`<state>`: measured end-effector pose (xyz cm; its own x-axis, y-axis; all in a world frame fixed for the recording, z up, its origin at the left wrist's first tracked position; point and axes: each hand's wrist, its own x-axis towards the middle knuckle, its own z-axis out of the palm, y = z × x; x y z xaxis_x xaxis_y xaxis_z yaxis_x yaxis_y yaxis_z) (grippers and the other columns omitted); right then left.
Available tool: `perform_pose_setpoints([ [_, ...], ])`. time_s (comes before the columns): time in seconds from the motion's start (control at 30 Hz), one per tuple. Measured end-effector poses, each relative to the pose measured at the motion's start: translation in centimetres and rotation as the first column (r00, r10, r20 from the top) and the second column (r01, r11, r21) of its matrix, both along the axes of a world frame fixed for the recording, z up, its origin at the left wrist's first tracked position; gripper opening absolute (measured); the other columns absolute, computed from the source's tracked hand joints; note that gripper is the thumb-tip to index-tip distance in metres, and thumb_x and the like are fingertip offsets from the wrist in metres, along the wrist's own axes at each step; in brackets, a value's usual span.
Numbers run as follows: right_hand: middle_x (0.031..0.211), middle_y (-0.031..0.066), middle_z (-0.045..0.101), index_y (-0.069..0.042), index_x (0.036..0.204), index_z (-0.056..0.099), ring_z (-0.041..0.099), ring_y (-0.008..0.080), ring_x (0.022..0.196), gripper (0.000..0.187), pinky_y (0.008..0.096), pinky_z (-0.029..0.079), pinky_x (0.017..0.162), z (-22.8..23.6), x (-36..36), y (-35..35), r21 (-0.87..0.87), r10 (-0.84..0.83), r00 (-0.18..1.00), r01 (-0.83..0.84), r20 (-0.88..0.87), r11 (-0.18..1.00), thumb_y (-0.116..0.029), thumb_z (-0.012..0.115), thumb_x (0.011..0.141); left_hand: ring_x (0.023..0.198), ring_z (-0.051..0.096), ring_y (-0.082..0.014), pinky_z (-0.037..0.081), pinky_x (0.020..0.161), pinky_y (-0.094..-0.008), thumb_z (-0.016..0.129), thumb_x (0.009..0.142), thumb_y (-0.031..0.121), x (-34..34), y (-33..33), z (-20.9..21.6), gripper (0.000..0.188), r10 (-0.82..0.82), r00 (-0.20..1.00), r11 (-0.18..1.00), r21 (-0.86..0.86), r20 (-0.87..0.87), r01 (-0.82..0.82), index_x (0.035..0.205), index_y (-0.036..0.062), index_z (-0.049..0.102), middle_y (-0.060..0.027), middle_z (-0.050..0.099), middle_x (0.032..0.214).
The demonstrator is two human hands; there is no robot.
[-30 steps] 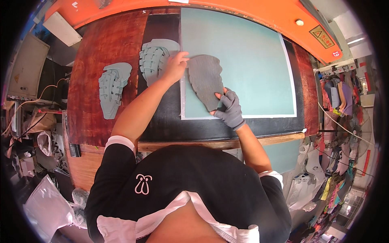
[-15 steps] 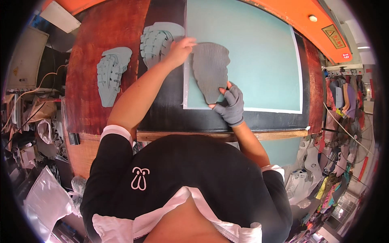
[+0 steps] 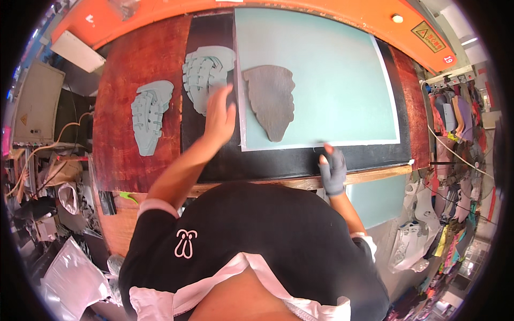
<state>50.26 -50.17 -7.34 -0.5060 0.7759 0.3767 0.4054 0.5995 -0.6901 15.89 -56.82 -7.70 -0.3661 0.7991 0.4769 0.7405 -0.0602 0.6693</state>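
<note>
The left grip [image 3: 218, 119], thumb and fingers apart, was beside pale green pieces [image 3: 202, 72]; a careless brush could have scattered them. To its right, the grey plate [image 3: 270, 101] lay unheld on a sheet [image 3: 337, 80] that, if tugged, might have shifted it. The right grip's [image 3: 334, 170] closure I couldn't tell.
</note>
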Motion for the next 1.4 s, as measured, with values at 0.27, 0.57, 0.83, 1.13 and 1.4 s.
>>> perform_pose_setpoints([
  [0.27, 0.079, 0.0109, 0.057, -0.006, 0.082, 0.056, 0.054, 0.0312, 0.07, 0.016, 0.0396, 0.045, 0.064, -1.9, 5.0, -0.3, 0.376, -0.173, 0.973, 0.103, 0.156, 0.921, -0.013, 0.064, 0.07, 0.094, 0.056, -0.0296, 0.041, 0.084, -0.0402, 0.059, 0.078, 0.006, 7.2, -12.8, -0.6, 0.02, -0.106, 0.978, 0.982, -0.173, -0.177, 0.075, 0.098, 0.0043, 0.06, -0.012, 0.06, 0.1],
  [0.57, 0.073, 0.0093, 0.058, -0.01, 0.08, 0.058, 0.055, 0.0312, 0.067, 0.013, 0.0428, 0.045, 0.062, -4.1, 4.5, 2.2, 0.437, -0.084, 0.995, 0.055, 0.046, 0.898, -0.017, 0.065, 0.073, 0.071, 0.053, -0.029, 0.04, 0.065, -0.04, 0.066, 0.073, 0.015, 11.8, -10.6, -2.5, 0.009, -0.034, 0.94, 0.991, -0.13, -0.339, -0.011, 0.076, 0.0087, 0.061, -0.0076, 0.055, 0.075],
  [0.83, 0.068, 0.0112, 0.057, 0.001, 0.079, 0.057, 0.055, 0.0196, 0.07, 0.027, 0.035, 0.044, 0.065, -1.0, 9.4, 11.8, -0.002, -0.179, 0.915, 0.191, -0.361, 0.982, -0.023, 0.051, 0.091, 0.071, 0.05, -0.0338, 0.041, 0.063, -0.0441, 0.063, 0.077, 0.014, 14.2, -9.7, -9.2, 0.017, 0.303, 0.863, 0.951, 0.075, -0.404, -0.298, 0.066, 0.0048, 0.053, -0.0133, 0.049, 0.072],
  [1.13, 0.086, 0.0215, 0.06, -0.002, 0.091, 0.058, 0.058, 0.0384, 0.081, 0.028, 0.0422, 0.046, 0.073, -0.2, 15.3, 23.8, 0.155, -0.131, 0.724, 0.315, -0.677, 0.936, -0.027, 0.045, 0.09, 0.071, 0.049, -0.0364, 0.041, 0.06, -0.0473, 0.054, 0.078, 0.01, 11.6, -8.1, -12.4, 0.018, 0.401, 0.748, 0.906, 0.108, -0.529, -0.409, 0.063, 0.004, 0.045, -0.0162, 0.046, 0.071],
  [1.4, 0.078, 0.0132, 0.06, -0.009, 0.07, 0.063, 0.059, 0.0297, 0.076, 0.033, 0.043, 0.046, 0.067, -7.8, 9.8, 13.4, 0.232, 0.062, 0.931, -0.154, 0.361, 0.96, -0.036, 0.051, 0.084, 0.076, 0.047, -0.0396, 0.038, 0.064, -0.0504, 0.047, 0.083, 0.017, 10.3, -8.5, -12.4, 0.019, 0.316, 0.717, 0.914, -0.004, -0.622, -0.407, 0.071, 0.0021, 0.046, -0.0189, 0.045, 0.077],
])
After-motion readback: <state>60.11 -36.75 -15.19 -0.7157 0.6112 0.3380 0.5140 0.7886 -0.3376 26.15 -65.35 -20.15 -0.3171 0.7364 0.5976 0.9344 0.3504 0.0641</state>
